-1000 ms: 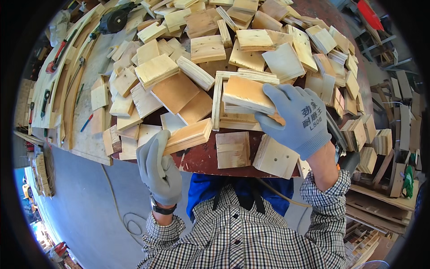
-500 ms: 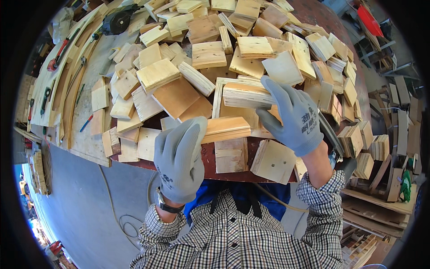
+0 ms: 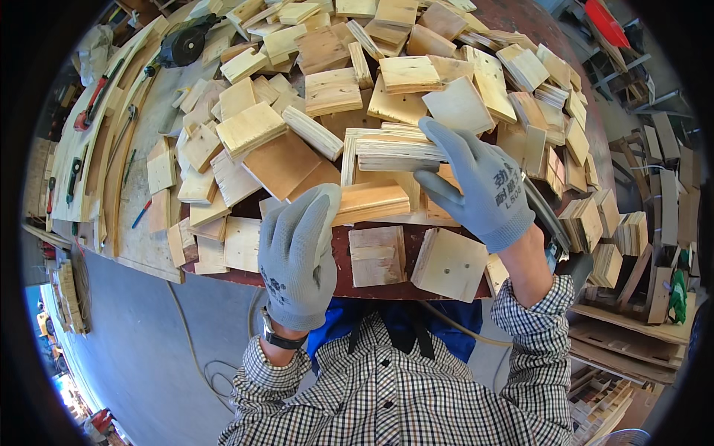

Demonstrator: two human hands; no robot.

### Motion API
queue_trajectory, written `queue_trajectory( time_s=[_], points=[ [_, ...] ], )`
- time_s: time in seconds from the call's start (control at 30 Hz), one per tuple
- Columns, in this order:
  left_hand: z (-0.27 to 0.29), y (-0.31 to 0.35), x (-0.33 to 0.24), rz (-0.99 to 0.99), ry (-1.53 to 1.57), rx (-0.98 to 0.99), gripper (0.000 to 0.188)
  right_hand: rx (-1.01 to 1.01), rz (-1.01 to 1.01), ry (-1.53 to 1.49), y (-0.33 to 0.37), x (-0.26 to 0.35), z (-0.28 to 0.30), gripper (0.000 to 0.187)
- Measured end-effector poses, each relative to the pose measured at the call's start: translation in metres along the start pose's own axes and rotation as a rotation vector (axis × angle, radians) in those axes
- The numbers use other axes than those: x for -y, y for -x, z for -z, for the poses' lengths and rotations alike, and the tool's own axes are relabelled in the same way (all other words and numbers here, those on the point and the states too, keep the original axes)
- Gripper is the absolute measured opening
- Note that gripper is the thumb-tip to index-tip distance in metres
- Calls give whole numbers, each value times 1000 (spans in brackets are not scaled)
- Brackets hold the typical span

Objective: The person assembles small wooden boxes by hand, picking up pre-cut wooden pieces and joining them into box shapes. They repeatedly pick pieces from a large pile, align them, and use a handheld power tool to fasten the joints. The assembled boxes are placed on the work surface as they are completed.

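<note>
Both my hands wear grey work gloves above the near edge of a dark red table (image 3: 368,293). In my left hand (image 3: 299,256), a small wooden block (image 3: 372,203) is gripped at its left end, its broad side lying nearly level. My right hand (image 3: 480,186) pinches the right end of a plywood block (image 3: 398,154) between thumb and fingers; its layered edge faces me. The two blocks are apart, the plywood one farther off. Beneath them lie more pieces, partly hidden. Closer to the edge rest a square wood piece (image 3: 377,256) and a larger pale plywood square (image 3: 450,265).
A heap of plywood offcuts (image 3: 342,91) covers the table's far side. Left of it are long wooden strips (image 3: 111,149), a black tool (image 3: 190,41), a red-handled tool (image 3: 97,93) and a blue pen (image 3: 141,213). Stacked boards (image 3: 625,334) stand right; a cable (image 3: 186,327) crosses the floor.
The plywood block in my right hand has tilted, showing more of its layered edge. The block in my left hand has lowered slightly relative to the glove. The whole view has shifted a little.
</note>
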State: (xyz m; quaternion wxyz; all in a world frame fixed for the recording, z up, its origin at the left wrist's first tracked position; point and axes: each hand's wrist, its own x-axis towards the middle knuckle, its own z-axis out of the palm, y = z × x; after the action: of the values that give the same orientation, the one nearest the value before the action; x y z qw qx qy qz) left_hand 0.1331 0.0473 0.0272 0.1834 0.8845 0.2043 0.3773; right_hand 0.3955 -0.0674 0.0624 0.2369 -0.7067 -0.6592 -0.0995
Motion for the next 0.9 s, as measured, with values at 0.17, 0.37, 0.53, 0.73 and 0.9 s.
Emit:
queue_trajectory(
  time_s=[0.17, 0.37, 0.53, 0.73, 0.9],
  points=[
    [0, -6, -7, -44, -13, -1, 51, -15, 19, -5, 1, -2, 0, 69],
    [-6, -9, -12, -104, -64, -11, 52, 102, -69, -65, -3, -3, 7, 64],
    [-20, -11, -5, -224, -131, 63, 51, 112, -46, -56, -6, -8, 9, 60],
    [-37, -2, -4, -194, -79, 120, 45, -73, 73, -56, -1, -14, 6, 54],
    [-42, -4, -2, -188, -198, 95, 41, -223, -151, -111, 17, -8, 28, 59]
  ],
)
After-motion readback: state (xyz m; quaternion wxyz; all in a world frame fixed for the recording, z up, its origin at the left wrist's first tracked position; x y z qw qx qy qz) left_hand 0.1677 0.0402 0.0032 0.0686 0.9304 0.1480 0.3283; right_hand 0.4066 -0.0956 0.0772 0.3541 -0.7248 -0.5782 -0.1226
